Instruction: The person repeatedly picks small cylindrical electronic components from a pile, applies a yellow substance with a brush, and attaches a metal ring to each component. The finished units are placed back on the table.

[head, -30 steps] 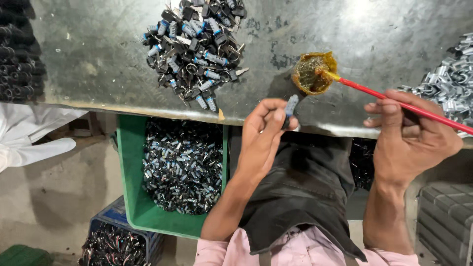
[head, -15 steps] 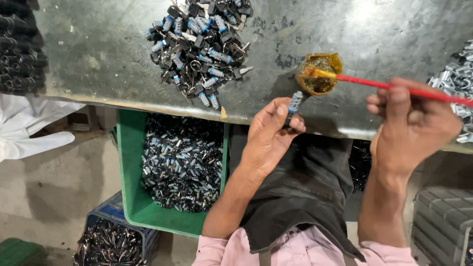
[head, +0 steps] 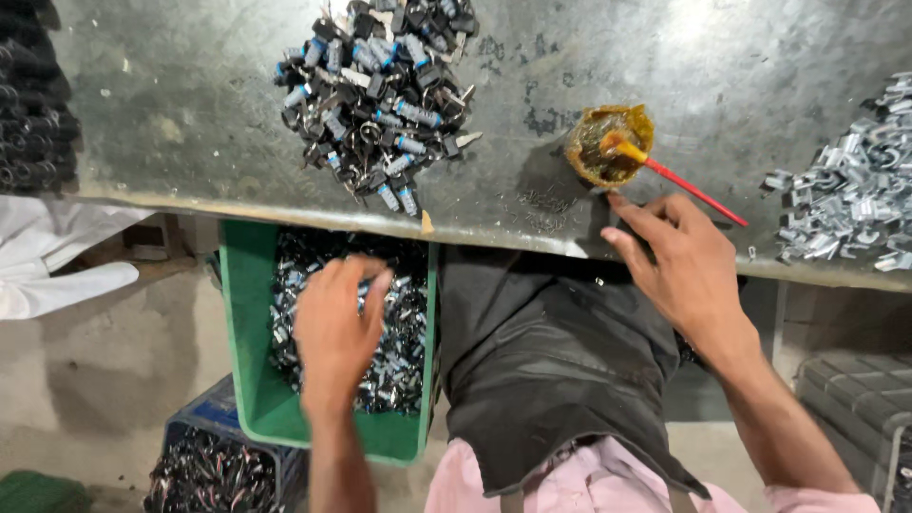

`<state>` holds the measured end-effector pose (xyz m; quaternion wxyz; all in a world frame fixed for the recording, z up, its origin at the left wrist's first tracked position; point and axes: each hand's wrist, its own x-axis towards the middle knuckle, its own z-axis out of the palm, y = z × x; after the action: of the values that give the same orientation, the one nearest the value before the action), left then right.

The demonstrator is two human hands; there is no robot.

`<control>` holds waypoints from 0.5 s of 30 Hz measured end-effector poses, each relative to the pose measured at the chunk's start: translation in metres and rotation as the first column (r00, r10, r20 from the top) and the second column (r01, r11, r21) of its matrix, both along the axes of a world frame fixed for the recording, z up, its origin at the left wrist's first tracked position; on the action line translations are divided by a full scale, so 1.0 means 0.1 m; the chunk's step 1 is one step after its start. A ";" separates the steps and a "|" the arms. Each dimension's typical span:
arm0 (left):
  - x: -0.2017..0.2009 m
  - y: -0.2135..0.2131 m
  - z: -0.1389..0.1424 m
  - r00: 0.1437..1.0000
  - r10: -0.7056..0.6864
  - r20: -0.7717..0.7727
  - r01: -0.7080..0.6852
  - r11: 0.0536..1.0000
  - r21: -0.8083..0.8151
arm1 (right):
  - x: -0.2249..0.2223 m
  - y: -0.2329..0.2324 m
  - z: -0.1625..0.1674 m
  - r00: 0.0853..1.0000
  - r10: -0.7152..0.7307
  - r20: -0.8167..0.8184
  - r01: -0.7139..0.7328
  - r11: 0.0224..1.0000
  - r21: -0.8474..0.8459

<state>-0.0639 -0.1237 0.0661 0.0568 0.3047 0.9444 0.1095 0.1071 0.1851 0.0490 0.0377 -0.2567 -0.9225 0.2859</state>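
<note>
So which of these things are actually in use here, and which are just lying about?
In use:
left hand over green bin of small metal parts
right hand beside red-handled brush in amber grease pot
pile of dark parts

Lying about:
silver clips
blue crate
white cloth

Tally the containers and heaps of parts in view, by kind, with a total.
Green bin: 1
Blue crate: 1
Grease pot: 1
Heaps of parts on the bench: 3 (blue-black, silver, black)
Total: 6

The left hand is over the green bin; the right hand is by the grease pot.
</note>
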 end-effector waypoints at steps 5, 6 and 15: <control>0.01 0.82 -0.28 0.950 0.290 0.115 -0.300 0.951 0.075 | 0.05 -0.02 -0.10 0.995 0.093 0.040 -0.098 0.984 0.150; 0.01 0.93 -0.32 0.962 0.266 0.061 -0.270 0.958 0.095 | 0.08 -0.01 -0.11 0.992 0.124 0.028 -0.126 0.984 0.129; -0.07 1.02 -0.46 0.986 0.136 -0.096 -0.096 0.935 0.341 | 0.37 -0.13 -0.33 0.997 0.017 -0.078 -0.022 0.998 -0.058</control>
<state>-0.0707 -0.0212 0.0205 -0.0582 0.2596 0.9300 0.2534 0.1444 0.1726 0.0161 0.0631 -0.2375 -0.9140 0.3229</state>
